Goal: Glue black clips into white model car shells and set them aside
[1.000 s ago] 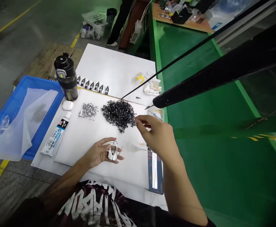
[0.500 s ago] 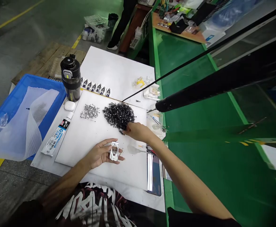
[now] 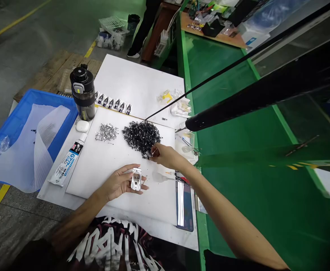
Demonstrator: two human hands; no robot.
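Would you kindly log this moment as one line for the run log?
left hand: holding silver model car | right hand: at edge of black parts pile

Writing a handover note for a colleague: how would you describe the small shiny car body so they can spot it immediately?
On the large white board, find the heap of black parts. Just below it, the person's left hand holds a miniature chrome car body, a single shiny piece, unlike the loose heaped parts.

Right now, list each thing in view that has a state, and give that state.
Left hand: palm up, holding a white model car
Right hand: fingertips at the black parts heap
Black parts heap: loose
Silver parts heap: loose
Water bottle: upright, lidded
Adhesive tube: flat, capped
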